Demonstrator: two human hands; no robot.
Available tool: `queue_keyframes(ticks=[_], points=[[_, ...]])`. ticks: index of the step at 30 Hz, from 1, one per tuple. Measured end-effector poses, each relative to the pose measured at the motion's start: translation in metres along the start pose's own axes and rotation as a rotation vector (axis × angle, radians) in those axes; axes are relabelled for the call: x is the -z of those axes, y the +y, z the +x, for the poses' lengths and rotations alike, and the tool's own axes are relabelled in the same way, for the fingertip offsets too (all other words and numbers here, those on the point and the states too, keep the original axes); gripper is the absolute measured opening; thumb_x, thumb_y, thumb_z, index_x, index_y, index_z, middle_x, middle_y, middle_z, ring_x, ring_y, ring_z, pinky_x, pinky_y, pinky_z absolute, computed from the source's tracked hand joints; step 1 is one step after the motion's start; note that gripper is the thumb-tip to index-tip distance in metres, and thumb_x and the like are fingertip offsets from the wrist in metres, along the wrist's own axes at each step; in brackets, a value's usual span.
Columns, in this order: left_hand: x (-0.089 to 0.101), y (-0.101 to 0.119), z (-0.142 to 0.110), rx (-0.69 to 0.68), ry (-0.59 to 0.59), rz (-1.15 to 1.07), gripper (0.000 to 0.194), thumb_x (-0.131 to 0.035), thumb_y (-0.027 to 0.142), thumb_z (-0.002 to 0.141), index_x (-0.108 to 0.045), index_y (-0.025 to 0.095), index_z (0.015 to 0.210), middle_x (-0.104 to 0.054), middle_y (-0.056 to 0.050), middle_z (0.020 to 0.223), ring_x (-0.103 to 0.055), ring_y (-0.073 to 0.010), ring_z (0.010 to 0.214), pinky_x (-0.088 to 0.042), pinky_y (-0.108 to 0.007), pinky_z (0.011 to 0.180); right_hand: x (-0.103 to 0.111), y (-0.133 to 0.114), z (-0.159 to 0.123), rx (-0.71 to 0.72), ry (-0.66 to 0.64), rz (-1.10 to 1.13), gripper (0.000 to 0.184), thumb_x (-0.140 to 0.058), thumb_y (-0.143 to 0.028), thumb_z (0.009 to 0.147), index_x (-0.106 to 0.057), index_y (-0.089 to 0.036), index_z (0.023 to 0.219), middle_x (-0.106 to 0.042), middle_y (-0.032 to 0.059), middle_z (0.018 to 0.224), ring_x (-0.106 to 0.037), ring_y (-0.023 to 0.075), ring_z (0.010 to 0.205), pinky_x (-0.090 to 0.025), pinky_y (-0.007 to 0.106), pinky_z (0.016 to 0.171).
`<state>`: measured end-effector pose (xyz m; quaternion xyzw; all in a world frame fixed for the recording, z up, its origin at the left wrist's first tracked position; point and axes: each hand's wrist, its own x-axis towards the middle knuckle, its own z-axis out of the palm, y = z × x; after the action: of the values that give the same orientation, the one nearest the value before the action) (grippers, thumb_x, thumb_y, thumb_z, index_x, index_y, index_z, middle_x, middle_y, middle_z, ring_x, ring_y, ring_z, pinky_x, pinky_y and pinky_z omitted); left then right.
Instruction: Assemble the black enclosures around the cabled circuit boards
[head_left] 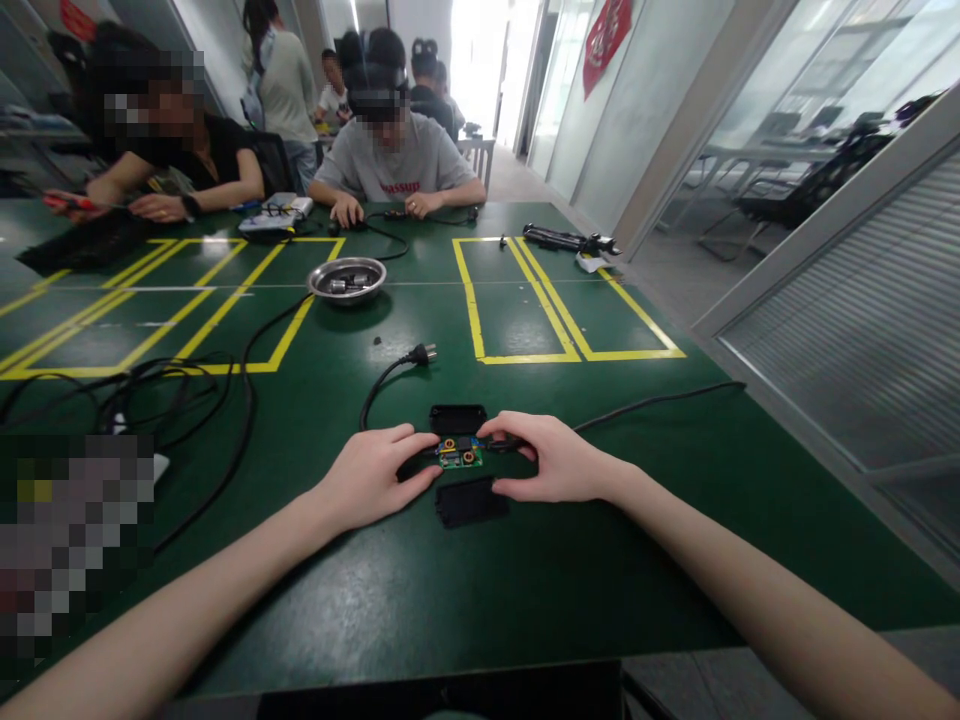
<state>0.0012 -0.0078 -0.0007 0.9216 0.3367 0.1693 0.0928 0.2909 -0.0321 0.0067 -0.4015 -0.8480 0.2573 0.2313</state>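
A small green circuit board [460,455] with two copper-wound coils lies on the table between my hands. My left hand [379,470] grips its left edge, with the thumb and fingertips at the corners. My right hand [551,458] arches over the black cable [506,444] at the board's right end. Its index fingertip is near the board's upper right corner, and its thumb touches the edge of a flat black case half [472,503]. Another black case half [457,418] lies just beyond the board. A lead with a black power plug [420,355] curves away from behind my left hand.
A metal bowl [347,281] holding small metal parts stands farther back on the green table [360,610]. Tangled black cables [172,385] lie at left. A black tool-like item [570,240] rests at back right. Two people [397,160] [187,160] work across the table.
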Motion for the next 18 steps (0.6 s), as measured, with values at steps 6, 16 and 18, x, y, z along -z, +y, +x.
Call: queue_keyframes(ticks=[6,16,18], points=[[0.001,-0.003,0.002,-0.005,0.002,0.023,0.030,-0.063,0.037,0.099,-0.073,0.019,0.121,-0.071,-0.003,0.086,-0.066,-0.0139,0.064,-0.048,-0.023,0.058,-0.009,-0.014,0.002,-0.094,-0.022,-0.182,0.053,-0.086,-0.047,0.072,-0.056,-0.023,0.110,-0.070,0.0050,0.104,-0.070,0.0240,0.088,-0.050,0.032,0.073],[0.000,-0.005,0.002,-0.008,0.012,0.026,0.030,-0.063,0.037,0.099,-0.074,0.019,0.120,-0.070,-0.002,0.084,-0.065,-0.0141,0.064,-0.048,-0.023,0.058,-0.027,-0.029,0.009,-0.209,0.043,-0.361,0.047,-0.074,-0.048,0.078,-0.054,-0.020,0.111,-0.063,0.0078,0.108,-0.068,0.0246,0.083,-0.047,0.033,0.065],[0.001,-0.005,0.002,-0.017,0.017,0.027,0.029,-0.063,0.036,0.099,-0.074,0.019,0.119,-0.070,-0.002,0.085,-0.065,-0.0137,0.064,-0.047,-0.022,0.058,-0.026,-0.029,0.008,-0.197,0.048,-0.353,0.045,-0.073,-0.047,0.080,-0.054,-0.020,0.110,-0.064,0.0078,0.108,-0.067,0.0237,0.082,-0.047,0.032,0.065]])
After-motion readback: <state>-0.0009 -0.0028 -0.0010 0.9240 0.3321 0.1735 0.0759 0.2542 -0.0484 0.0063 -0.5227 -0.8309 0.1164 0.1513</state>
